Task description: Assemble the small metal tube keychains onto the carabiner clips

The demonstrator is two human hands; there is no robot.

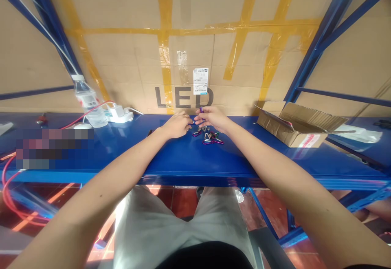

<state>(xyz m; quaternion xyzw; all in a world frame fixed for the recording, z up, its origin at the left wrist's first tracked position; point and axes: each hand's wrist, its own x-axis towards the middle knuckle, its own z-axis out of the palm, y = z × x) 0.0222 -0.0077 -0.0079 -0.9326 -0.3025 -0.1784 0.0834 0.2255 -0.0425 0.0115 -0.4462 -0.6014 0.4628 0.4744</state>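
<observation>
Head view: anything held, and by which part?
The right hand pinches a purple carabiner by its lower end; whether the left hand holds anything cannot be told.

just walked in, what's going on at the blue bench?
A person sits at a blue shelf with both hands brought together above a pile of coloured carabiner clips. The right hand pinches a purple clip upright. The left hand has its fingertips close beside it; whether it grips anything is too small to tell. A water bottle stands off to the left and an open cardboard box lies to the right, both untouched.
</observation>
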